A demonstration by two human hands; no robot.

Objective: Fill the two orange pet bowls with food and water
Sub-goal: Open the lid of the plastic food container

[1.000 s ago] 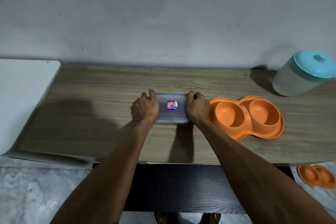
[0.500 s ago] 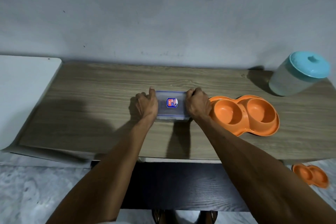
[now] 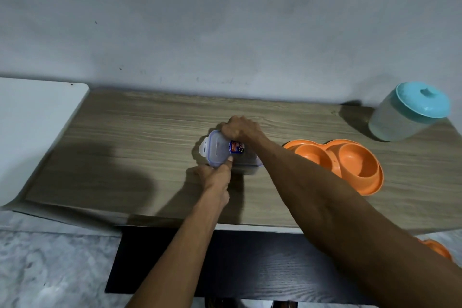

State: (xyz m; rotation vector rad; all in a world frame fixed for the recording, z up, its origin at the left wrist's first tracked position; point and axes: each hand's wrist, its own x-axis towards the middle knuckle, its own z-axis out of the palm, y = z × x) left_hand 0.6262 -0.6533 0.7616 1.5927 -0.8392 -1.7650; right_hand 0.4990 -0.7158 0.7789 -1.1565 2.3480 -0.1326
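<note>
A small clear plastic container (image 3: 247,166) with a blue-edged clip lid (image 3: 217,149) sits in the middle of the wooden table (image 3: 140,142). The lid is tilted up at its left end, with its side flap sticking out. My right hand (image 3: 240,127) grips the lid's far edge from above. My left hand (image 3: 216,175) holds the near side, thumb on the lid. The orange double pet bowl (image 3: 350,162) lies just right of the container; both its cups look empty. What is inside the container is hidden.
A translucent jar with a turquoise lid (image 3: 410,112) stands at the table's back right. A white surface (image 3: 32,127) adjoins the table on the left. A second orange bowl (image 3: 437,249) lies on the floor at lower right. A dark bench (image 3: 225,265) sits under the table.
My hands left the container's two short ends. The right hand now grips the lid's far edge, the left hand its near side, and the lid has come up at the left.
</note>
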